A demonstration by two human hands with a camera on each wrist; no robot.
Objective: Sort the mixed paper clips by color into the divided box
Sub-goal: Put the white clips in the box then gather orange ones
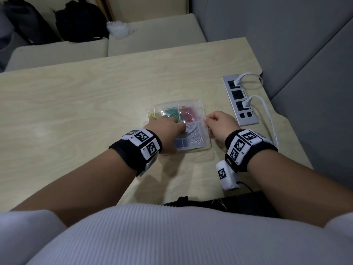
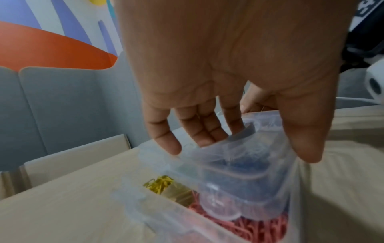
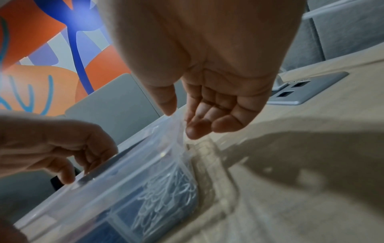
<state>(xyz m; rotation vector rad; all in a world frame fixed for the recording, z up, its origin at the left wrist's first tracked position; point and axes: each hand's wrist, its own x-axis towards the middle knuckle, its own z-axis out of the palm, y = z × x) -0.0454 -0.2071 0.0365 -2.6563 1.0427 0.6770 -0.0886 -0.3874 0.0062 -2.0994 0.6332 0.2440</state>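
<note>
divided box [image 1: 200, 104]: clear
red clips [image 1: 188, 113]: red
green clips [image 1: 172, 113]: green
yellow clips [image 2: 161, 184]: yellow
white clips [image 3: 166, 194]: white
counter [image 1: 86, 104]: pale woodgrain

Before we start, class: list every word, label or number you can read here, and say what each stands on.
No text here can be read with certainty.
Power strip: small print beside the sockets, too blurred to read.
Left hand wristband: square coded markers with tiny characters, too small.
Right hand wristband: the same, unreadable.
Divided box: no label visible.

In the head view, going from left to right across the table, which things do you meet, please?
Left hand → clear divided box of sorted paper clips → right hand pinching the box's right edge → silver power strip → white cable.
</note>
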